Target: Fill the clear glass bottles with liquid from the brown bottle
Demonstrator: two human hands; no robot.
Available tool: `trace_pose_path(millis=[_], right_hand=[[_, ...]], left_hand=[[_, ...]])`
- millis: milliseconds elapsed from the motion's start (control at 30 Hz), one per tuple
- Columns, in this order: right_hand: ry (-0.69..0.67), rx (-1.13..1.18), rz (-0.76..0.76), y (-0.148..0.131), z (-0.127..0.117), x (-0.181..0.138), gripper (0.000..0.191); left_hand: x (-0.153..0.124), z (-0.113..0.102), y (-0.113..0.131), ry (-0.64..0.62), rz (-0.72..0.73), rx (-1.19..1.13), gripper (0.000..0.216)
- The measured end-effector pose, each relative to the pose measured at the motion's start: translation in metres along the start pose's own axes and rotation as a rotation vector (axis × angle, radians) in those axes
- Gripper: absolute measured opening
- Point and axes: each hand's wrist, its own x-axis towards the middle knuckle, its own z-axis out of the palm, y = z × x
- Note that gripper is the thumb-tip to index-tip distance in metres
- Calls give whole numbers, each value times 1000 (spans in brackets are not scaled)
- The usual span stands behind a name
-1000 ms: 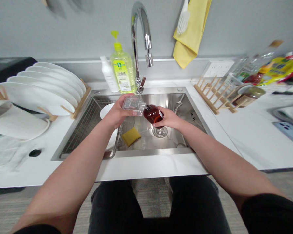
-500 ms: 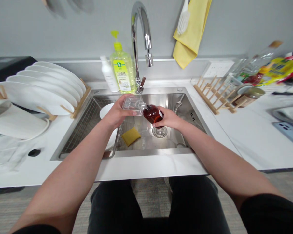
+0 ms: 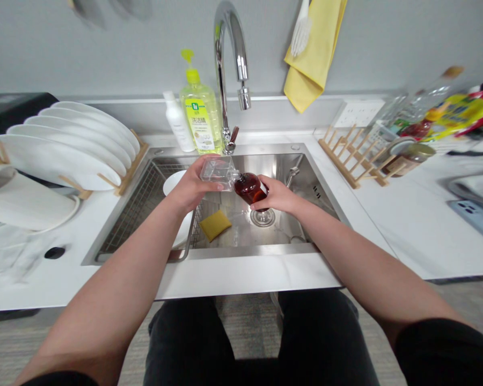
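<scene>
One clear container (image 3: 215, 171) is held over the sink (image 3: 241, 251) by the left hand (image 3: 192, 187), pinched between the thumb on its near side and the fingers on its far side. The brown bottle (image 3: 248, 187) is clasped by the right hand (image 3: 276, 194), thumb on the near side, other fingers partly hidden, its neck pointed toward the container; whether the two touch cannot be told. Below, a sponge (image 3: 215, 225) is seen on the sink floor, between the basket (image 3: 139, 199) and the drain (image 3: 263, 217).

The room is bright. The tap (image 3: 242, 64) and sink (image 3: 241, 251) shine. Bottles (image 3: 438, 95) near the right edge look stretched and blurry.
</scene>
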Motion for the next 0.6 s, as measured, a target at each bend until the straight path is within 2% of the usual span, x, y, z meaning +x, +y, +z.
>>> trace_pose_path(millis=[600], right_hand=[[-10,-3,3,-1,0,-1,90]], left_hand=[[0,-1,2,10,-14,1,90]])
